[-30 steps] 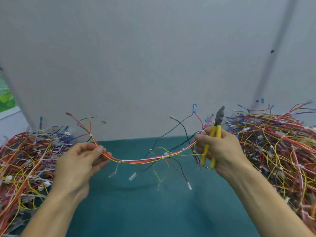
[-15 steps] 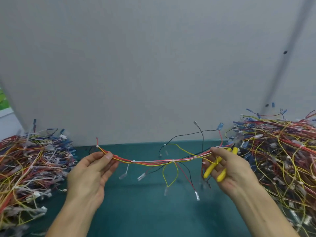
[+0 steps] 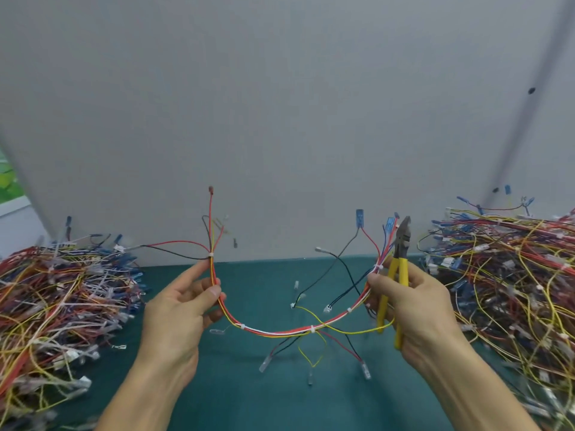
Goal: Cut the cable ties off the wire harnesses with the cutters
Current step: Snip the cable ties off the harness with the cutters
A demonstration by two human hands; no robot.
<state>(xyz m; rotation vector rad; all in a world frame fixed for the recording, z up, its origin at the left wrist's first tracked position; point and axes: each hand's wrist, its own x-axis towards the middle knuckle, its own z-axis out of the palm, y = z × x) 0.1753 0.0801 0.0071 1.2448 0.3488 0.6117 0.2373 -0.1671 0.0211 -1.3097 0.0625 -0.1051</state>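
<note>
Harness (image 3: 280, 332) sags in a U over the table (image 3: 242, 399), between the left pile (image 3: 59, 306) and the right pile (image 3: 510, 275). Left hand (image 3: 177, 318) pinches its left end just below a tie (image 3: 210, 254); right hand (image 3: 417, 309) grips its right end and the cutters (image 3: 399, 275), nose up.

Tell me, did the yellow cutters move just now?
Yes. The cutters swung upright: before, they lay below the table's back edge; now their tips poke above it.

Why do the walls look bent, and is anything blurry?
Head view: wide-angle lens bows the wall seams; the wire harness is sharp, the wire piles blur toward the corners; soft, even light, only a faint shadow on the green mat.
</note>
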